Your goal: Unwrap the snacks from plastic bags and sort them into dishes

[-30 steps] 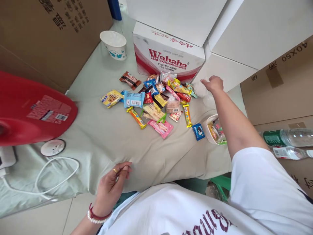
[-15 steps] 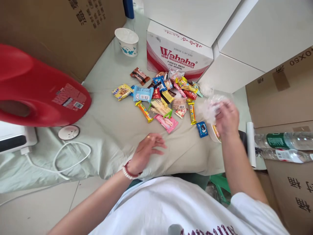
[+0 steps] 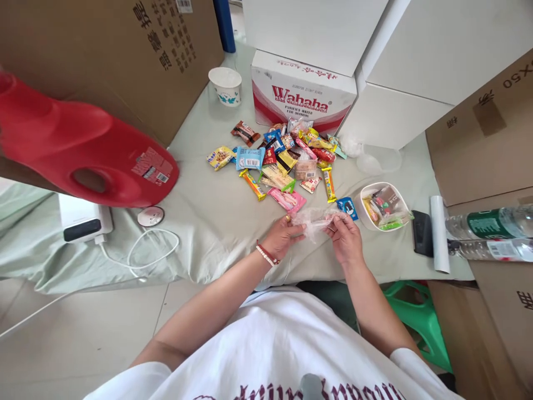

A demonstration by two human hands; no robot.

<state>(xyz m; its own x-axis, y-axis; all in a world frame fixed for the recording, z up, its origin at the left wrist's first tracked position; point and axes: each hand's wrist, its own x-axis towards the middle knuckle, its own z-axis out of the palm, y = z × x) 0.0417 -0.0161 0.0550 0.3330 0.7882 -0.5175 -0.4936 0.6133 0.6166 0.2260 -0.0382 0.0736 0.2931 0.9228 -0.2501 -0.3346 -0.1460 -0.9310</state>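
A crumpled clear plastic bag (image 3: 313,222) is stretched between my two hands, just above the cloth near the table's front. My left hand (image 3: 285,236) pinches its left end, and my right hand (image 3: 345,236) grips the right end. Just beyond lies a pile of wrapped snacks (image 3: 283,161), with a pink packet (image 3: 286,200) nearest my left hand. A small blue packet (image 3: 347,208) lies beside my right hand. Further right stands a white tub (image 3: 366,215) holding several snack packets.
A white Wahaha carton (image 3: 303,94) stands behind the pile, with a paper cup (image 3: 225,86) to its left. At the left are a red jug (image 3: 120,150) and a white cabled device (image 3: 85,222). Clear plastic (image 3: 377,160) and water bottles (image 3: 491,222) are on the right.
My right hand has brought the plastic bag from the right to the middle. My left hand has moved to it and taken hold. The white tub is now uncovered to view.
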